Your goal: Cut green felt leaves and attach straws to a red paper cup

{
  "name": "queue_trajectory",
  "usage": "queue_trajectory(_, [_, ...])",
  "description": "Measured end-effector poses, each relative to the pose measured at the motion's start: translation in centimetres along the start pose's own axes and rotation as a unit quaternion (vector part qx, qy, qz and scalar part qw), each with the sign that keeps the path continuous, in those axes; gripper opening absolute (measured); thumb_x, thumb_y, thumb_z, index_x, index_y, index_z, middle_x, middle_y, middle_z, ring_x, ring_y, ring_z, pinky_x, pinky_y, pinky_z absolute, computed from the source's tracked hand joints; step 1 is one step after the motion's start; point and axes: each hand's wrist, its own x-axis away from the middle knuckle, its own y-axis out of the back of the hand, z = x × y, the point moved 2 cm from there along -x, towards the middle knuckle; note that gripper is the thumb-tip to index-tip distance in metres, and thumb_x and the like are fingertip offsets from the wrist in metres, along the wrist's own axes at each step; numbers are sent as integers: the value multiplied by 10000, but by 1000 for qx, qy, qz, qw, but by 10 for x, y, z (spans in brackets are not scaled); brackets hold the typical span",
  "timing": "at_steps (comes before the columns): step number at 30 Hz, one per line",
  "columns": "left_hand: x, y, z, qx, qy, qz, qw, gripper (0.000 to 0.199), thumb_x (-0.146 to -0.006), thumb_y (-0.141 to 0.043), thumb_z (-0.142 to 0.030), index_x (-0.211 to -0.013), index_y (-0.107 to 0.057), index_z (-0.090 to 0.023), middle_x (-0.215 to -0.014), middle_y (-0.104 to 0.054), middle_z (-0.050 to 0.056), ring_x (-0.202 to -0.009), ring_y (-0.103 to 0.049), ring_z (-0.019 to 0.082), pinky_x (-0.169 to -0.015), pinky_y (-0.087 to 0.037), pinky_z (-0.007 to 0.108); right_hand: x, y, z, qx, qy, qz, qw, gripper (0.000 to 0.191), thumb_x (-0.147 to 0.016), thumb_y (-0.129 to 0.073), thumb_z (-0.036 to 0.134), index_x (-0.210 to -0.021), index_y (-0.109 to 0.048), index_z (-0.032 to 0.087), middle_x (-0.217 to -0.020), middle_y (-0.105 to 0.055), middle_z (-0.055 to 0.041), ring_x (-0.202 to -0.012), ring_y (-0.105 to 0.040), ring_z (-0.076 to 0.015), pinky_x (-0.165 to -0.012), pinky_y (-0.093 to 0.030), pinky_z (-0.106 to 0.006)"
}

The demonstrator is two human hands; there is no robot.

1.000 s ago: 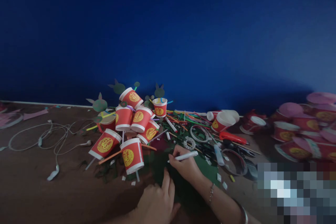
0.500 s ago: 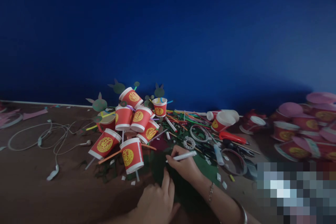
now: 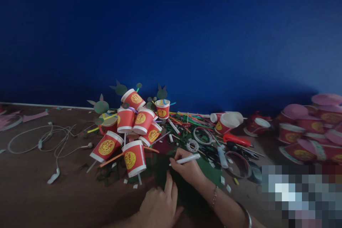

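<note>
My right hand (image 3: 187,171) grips a white marker (image 3: 188,159), its tip close to a dark green sheet of paper (image 3: 213,173). Whether the tip touches the sheet I cannot tell. Lower down, my left hand (image 3: 159,202) rests on the sheet's left part, fingers stretched out and holding nothing. Left of the hands leans a heap of red and white paper cups (image 3: 135,159), several with straws and green rabbit-shaped cutouts (image 3: 101,106) attached.
Behind my right hand lie loose straws, green scraps, tape rolls (image 3: 192,145), a red-handled tool (image 3: 236,139) and a glue tube (image 3: 222,157). White earphones (image 3: 54,175) spread at left. Cups with pink paper (image 3: 317,125) stand far right. A blue wall (image 3: 171,35) rises behind.
My right hand and the marker have shifted very slightly to the right. My left hand stays in place.
</note>
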Motion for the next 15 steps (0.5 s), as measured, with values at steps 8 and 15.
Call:
queue_trajectory(8, [0, -5, 0, -5, -3, -23, 1000, 557, -798, -498, -425, -1233, -473, -78, -1235, -490, 286, -644, -654, 250, -520, -538, 359, 0, -1, -1, 3, 2, -8, 1000, 194, -675, -554, 216, -535, -423, 190, -465, -393, 68, -457, -333, -75, -423, -237, -189])
queue_trajectory(15, [-1, -2, 1, -3, -5, -3, 1000, 561, -804, -492, -418, -1250, -452, -79, -1291, -426, 296, -661, -657, 251, -514, -533, 349, -1, 1, -6, -45, -35, -19, 998, 213, -704, -513, 265, -540, -391, 204, -443, -410, 64, -443, -358, -84, -422, -261, -197])
